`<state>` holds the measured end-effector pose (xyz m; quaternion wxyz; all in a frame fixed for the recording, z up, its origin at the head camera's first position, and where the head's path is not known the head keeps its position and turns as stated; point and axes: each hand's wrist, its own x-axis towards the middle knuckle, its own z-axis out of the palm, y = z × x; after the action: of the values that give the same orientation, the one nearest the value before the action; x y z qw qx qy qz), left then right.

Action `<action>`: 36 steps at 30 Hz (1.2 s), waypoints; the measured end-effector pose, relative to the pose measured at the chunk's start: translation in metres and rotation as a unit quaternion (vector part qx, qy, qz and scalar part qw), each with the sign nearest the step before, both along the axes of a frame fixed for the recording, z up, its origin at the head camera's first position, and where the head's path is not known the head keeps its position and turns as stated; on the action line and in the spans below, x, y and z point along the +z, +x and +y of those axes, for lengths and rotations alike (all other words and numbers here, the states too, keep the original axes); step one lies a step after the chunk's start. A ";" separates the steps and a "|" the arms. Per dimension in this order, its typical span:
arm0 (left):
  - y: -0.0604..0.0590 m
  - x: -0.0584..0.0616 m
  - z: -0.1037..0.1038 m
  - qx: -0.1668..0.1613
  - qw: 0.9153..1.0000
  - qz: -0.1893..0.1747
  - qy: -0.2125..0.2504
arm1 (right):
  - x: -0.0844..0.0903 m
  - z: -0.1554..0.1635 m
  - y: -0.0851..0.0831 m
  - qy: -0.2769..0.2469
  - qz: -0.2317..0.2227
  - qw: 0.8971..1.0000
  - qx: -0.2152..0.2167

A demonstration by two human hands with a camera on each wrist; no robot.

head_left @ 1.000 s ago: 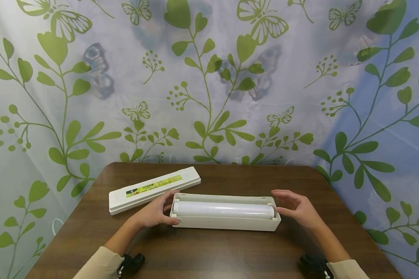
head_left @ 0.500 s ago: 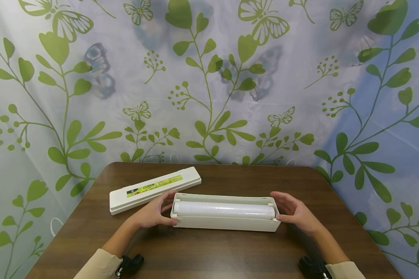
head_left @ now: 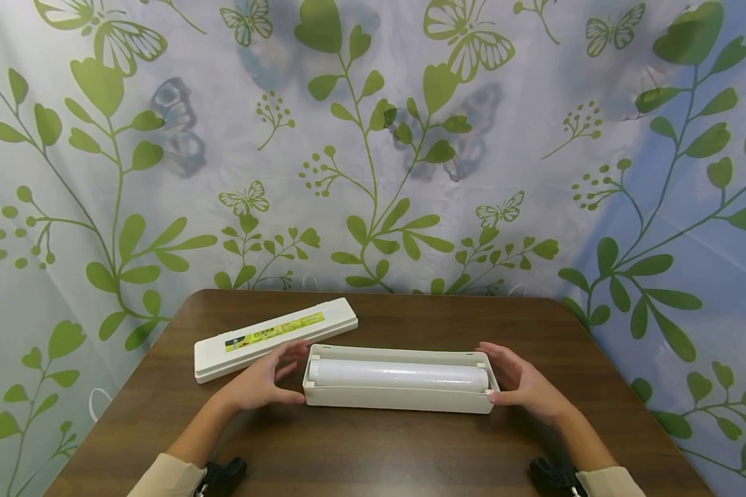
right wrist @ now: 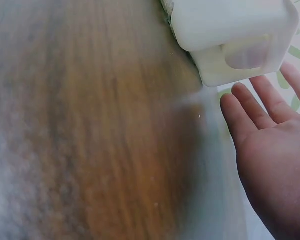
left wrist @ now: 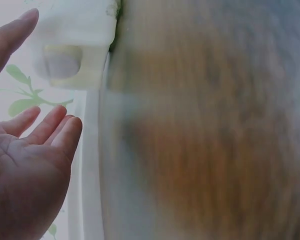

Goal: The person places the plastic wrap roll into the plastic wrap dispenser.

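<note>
L hand point(head_left: 257, 383) eased off tray point(head_left: 398, 399); R hand point(head_left: 525, 386) closed in.

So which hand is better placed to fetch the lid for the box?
Left, probably. The left hand is at the box's left end, and the lid lies just beyond it on the table. The right hand is at the far end.

The long white plastic lid point(head_left: 275, 338), lying left of the middle of the head view, has a yellow-green sticker point(head_left: 274, 330) with tiny dark writing on it, too small to read.
</note>
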<state>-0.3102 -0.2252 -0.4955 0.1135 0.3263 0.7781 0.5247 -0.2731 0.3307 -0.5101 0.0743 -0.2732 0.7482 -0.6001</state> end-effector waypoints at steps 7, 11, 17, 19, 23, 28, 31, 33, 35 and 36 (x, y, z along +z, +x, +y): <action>0.005 0.006 -0.017 0.034 0.999 0.007 0.001 | 0.001 -0.003 0.002 0.026 -0.019 0.999 -0.010; 0.007 0.008 -0.028 0.053 0.998 0.019 0.006 | -0.001 -0.003 0.001 0.034 -0.026 0.999 -0.017; 0.007 0.010 -0.045 0.088 0.996 0.035 0.005 | -0.002 -0.003 0.000 0.031 -0.027 0.999 -0.015; 0.007 0.010 -0.050 0.099 0.994 0.041 0.006 | -0.002 -0.003 0.000 0.027 -0.029 0.999 -0.013; 0.007 0.012 -0.059 0.121 0.991 0.057 0.011 | -0.002 -0.004 0.000 0.021 -0.036 0.999 -0.011; 0.006 0.014 -0.070 0.137 0.987 0.083 0.018 | -0.003 -0.005 0.000 0.023 -0.042 0.999 -0.016; 0.004 0.014 -0.078 0.150 0.983 0.106 0.017 | -0.003 -0.006 0.000 0.024 -0.046 0.999 -0.018; 0.003 0.014 -0.083 0.163 0.979 0.118 0.012 | -0.002 -0.006 0.000 0.024 -0.048 0.998 -0.018; 0.002 0.014 -0.089 0.176 0.976 0.124 0.003 | -0.002 -0.006 0.000 0.025 -0.050 0.998 -0.018; 0.001 0.014 -0.091 0.182 0.975 0.126 -0.002 | -0.002 -0.006 0.000 0.026 -0.050 0.998 -0.019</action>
<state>-0.3090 -0.3163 -0.4820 -0.0823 0.2421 0.8334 0.4900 -0.2728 0.3243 -0.5126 0.1076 -0.2268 0.7636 -0.5949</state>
